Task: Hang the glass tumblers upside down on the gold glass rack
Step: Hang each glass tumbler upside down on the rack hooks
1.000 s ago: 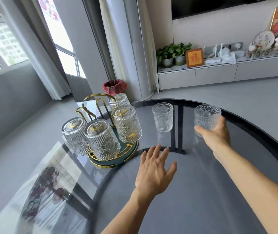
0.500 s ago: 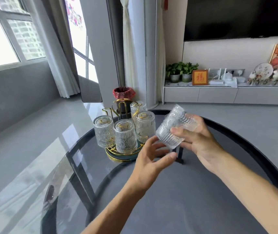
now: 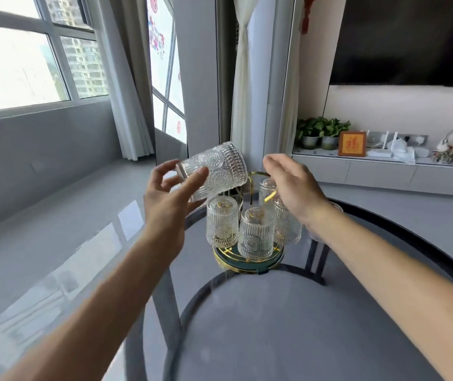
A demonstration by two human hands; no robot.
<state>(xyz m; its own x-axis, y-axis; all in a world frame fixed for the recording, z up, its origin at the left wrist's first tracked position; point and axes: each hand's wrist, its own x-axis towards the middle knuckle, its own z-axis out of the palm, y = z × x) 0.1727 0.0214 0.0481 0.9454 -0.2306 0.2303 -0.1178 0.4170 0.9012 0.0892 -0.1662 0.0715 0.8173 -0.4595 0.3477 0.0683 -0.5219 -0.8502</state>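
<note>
**Round grey table, tumbler lifted over the rack**

Round grey table in a bright living room, window at far left. Left hand raised above the table, thumb and fingers clasped round a ribbed glass tumbler, tipped on its side, just left of and above the rack. Right hand empty, fingers loosely spread, hovering over the gold glass rack. Four hung tumblers upside down there. Beyond, at far right: potted plants, framed red plaque.
</note>
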